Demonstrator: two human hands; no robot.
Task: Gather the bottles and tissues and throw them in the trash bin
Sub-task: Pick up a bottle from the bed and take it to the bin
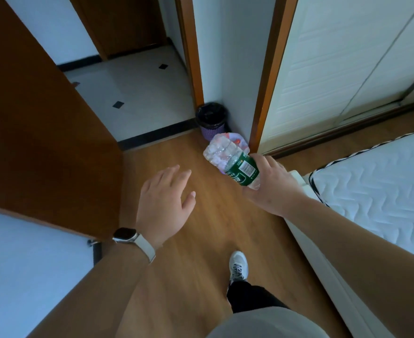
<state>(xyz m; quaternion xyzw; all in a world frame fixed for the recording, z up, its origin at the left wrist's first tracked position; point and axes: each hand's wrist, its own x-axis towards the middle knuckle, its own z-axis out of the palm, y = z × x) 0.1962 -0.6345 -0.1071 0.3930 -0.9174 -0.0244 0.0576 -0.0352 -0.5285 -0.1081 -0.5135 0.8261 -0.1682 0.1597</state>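
Over the wooden floor, the right hand grips a clear plastic bottle with a green label, tilted base-forward. Left hand hovers empty, fingers spread loosely. Ahead, by the doorframe, stands the black-lined purple trash bin.

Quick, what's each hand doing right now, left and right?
Left hand: open, fingers spread, holding nothing.
Right hand: closed around a clear plastic bottle with a green label.

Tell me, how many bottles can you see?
1 for sure: the green-labelled bottle, held in the right hand. A clear thing with pink bits peeks out behind it. It might be another bottle, but I cannot tell.
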